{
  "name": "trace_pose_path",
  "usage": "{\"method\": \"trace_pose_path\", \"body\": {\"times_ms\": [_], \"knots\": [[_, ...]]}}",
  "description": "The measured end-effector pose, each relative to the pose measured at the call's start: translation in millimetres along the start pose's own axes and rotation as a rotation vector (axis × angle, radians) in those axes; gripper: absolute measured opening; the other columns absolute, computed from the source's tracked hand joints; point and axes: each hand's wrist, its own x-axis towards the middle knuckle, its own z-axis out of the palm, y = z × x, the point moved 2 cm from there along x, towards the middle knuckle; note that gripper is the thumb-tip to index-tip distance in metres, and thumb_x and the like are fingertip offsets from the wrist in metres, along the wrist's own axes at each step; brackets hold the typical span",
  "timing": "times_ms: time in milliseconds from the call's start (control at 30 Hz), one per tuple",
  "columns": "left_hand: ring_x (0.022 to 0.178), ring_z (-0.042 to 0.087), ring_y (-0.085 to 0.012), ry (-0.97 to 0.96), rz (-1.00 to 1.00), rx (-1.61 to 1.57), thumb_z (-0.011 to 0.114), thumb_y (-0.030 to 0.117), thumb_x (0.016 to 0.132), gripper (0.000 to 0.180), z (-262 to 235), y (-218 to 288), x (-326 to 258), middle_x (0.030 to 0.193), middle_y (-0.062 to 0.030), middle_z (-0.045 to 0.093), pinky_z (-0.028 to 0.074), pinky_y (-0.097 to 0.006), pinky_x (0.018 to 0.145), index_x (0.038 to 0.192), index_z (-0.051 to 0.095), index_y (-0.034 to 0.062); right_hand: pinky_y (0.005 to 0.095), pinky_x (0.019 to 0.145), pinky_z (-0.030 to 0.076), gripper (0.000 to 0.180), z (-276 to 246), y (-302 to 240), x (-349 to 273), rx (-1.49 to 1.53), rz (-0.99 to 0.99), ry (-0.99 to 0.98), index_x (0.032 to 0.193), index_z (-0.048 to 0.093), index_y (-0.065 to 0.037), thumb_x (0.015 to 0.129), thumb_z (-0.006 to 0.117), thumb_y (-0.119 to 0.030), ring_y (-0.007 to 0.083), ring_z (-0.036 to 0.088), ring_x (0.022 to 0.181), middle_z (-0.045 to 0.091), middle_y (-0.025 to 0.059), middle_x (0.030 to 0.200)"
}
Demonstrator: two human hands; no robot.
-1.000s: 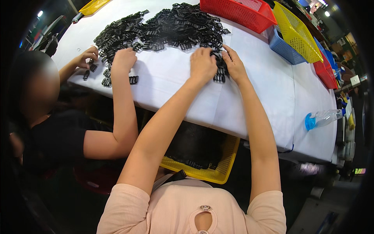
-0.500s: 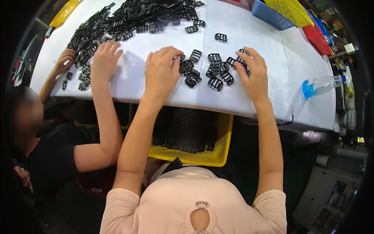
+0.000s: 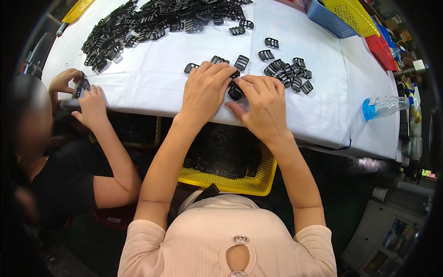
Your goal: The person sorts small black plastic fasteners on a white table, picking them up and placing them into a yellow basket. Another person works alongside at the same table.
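Note:
Black plastic strap buckles lie in front of me on the white table. My left hand (image 3: 207, 91) has its fingers curled over a black buckle (image 3: 236, 74); its fingertips partly cover the piece. My right hand (image 3: 264, 103) reaches in from the right, thumb apart from the fingers. Another black buckle (image 3: 236, 92) lies in that gap, by the right fingertips. Just beyond my left hand sit a few loose buckles, one (image 3: 241, 62) standing out separately. To the right of my hands is a small cluster of buckles (image 3: 286, 71).
A large heap of buckles (image 3: 138, 27) covers the far left. On the left a co-worker's hands (image 3: 92, 104) handle buckles. A yellow basket (image 3: 265, 177) of black parts stands below the table edge. At right are a bottle (image 3: 385, 107) with blue at one end and a blue basket (image 3: 323, 18).
My right hand has moved left from the right cluster to beside my left hand. My left hand has shifted slightly right and nearer. The co-worker's hands have come together around buckles.

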Motion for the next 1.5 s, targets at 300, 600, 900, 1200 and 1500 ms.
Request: {"method": "trace_pose_path", "body": {"times_ms": [300,600,900,1200,1500], "knots": [[0.075,0.061,-0.0241,-0.214,-0.620,-0.373,0.067,0.010,0.086,0.019,-41,9,-13,0.087,-0.0078,0.068,0.049,-0.034,0.072,0.103,0.070,0.0040,0.0450,0.096,0.036,0.030,6,-1,-4,0.115,0.084,-0.006,0.102,0.070,-0.014,0.072,0.076,-0.013,0.0225,0.057,0.103,0.064,0.0026,0.104],[0.091,0.061,-0.0268,0.090,-0.212,0.126,0.065,0.008,0.085,0.025,-48,-26,-25,0.108,-0.0086,0.066,0.049,-0.035,0.079,0.110,0.069,0.0079,0.0383,0.083,0.040,0.037,-19,14,-19,-0.187,0.055,0.195,0.104,0.072,-0.015,0.069,0.077,-0.009,0.0209,0.057,0.092,0.062,0.0019,0.096],[0.094,0.061,-0.0278,-0.084,-0.282,-0.076,0.064,0.007,0.085,0.023,-43,-39,-8,0.098,-0.0106,0.069,0.048,-0.036,0.083,0.107,0.071,0.0063,0.0394,0.087,0.038,0.036,-22,3,-12,-0.043,0.003,0.011,0.108,0.068,-0.009,0.075,0.077,-0.021,0.0233,0.056,0.097,0.063,0.0019,0.102],[0.093,0.058,-0.0273,0.049,-0.131,0.128,0.072,0.011,0.079,0.024,-31,-15,-6,0.100,-0.0071,0.065,0.046,-0.037,0.078,0.103,0.071,0.0071,0.0383,0.079,0.044,0.021,-8,6,9,0.119,0.113,-0.049,0.098,0.070,-0.008,0.079,0.072,-0.016,0.0217,0.061,0.084,0.067,0.0050,0.084],[0.091,0.057,-0.0240,-0.094,-0.001,0.251,0.074,0.014,0.078,0.026,3,6,2,0.093,-0.0028,0.064,0.045,-0.038,0.077,0.102,0.069,0.0076,0.0379,0.074,0.047,0.017,-8,45,43,0.105,-0.002,-0.017,0.096,0.073,-0.010,0.080,0.068,-0.013,0.0273,0.059,0.087,0.068,0.0054,0.094]]}}
